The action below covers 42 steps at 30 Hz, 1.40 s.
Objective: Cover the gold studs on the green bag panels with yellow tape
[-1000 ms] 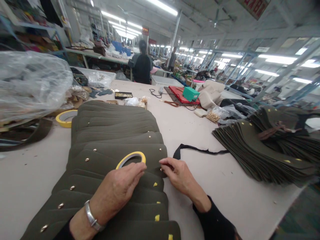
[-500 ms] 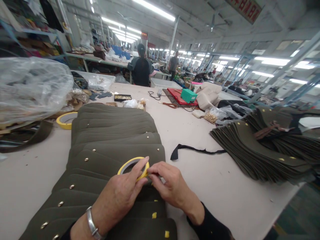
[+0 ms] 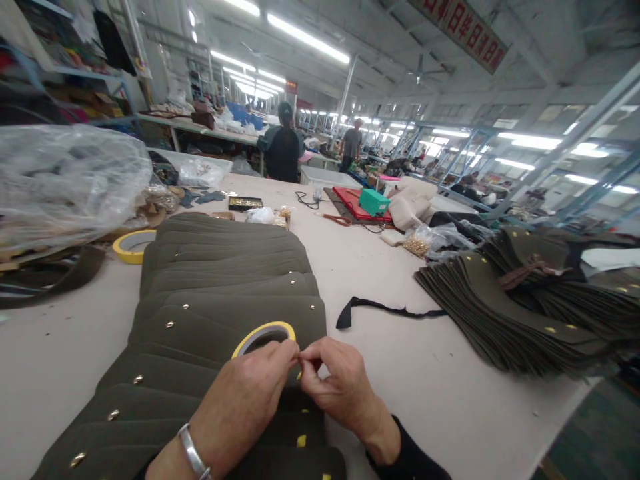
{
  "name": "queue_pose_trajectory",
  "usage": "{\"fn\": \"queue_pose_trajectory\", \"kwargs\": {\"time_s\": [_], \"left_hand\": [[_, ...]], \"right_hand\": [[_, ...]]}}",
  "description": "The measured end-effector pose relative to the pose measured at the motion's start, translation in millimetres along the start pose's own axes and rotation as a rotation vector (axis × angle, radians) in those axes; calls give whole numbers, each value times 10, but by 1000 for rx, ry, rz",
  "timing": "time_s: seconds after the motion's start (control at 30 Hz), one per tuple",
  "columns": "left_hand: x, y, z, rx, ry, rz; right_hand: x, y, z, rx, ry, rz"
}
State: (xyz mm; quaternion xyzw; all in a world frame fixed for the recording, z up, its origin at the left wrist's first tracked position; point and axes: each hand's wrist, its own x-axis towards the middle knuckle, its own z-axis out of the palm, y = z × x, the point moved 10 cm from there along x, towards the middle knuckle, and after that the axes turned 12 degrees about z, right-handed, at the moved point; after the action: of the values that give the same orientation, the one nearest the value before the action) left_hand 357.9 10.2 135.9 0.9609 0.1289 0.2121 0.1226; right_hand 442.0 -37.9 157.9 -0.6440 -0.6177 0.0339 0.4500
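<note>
My left hand [image 3: 250,381], with a silver bracelet at the wrist, is closed on a roll of yellow tape [image 3: 265,329]. The roll's upper rim shows beyond the knuckles; its lower part is hidden. My right hand [image 3: 343,380] pinches with thumb and forefinger right against the left fingertips. What lies in that pinch is too small to make out. Both hands are above a fanned row of dark olive fabric pieces [image 3: 225,320]. Gold studs [image 3: 139,379] dot these pieces, and small yellow tape bits [image 3: 301,441] mark their right edge.
A second yellow tape roll [image 3: 131,247] lies at left beside a big clear plastic bag [image 3: 70,180]. On the right are a black strip [image 3: 380,308] and a tied stack of olive pieces [image 3: 480,310]. Further back stands a green box [image 3: 373,203]. Two people are in the background.
My left forefinger, earlier stretched across the tape roll, has curled down to a pinch. My two hands' fingertips have come together. The view has shifted slightly.
</note>
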Motion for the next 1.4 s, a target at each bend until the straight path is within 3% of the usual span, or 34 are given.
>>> {"fn": "queue_pose_trajectory", "kwargs": {"time_s": [0.1, 0.23, 0.33, 0.43, 0.57, 0.63, 0.9, 1.27, 1.4], "left_hand": [[66, 14, -25, 54, 39, 20], [92, 118, -88, 100, 176, 88], [54, 165, -98, 99, 247, 116], [38, 82, 22, 169, 160, 68], [47, -97, 329, 217, -113, -3], [52, -145, 411, 206, -175, -24], [61, -170, 451, 187, -157, -33], [68, -176, 436, 200, -144, -26], [69, -186, 442, 186, -151, -29]], "right_hand": [[39, 229, 27, 147, -30, 284], [-37, 644, 241, 517, -149, 746], [-84, 970, 250, 612, -115, 915], [-169, 1274, 310, 558, -232, 1015], [-207, 1383, 343, 422, -365, 950], [-190, 1331, 346, 316, -393, 888], [-4, 923, 321, -105, -372, 520], [-1, 791, 353, -227, -299, 353], [18, 864, 379, -268, -325, 404]]}}
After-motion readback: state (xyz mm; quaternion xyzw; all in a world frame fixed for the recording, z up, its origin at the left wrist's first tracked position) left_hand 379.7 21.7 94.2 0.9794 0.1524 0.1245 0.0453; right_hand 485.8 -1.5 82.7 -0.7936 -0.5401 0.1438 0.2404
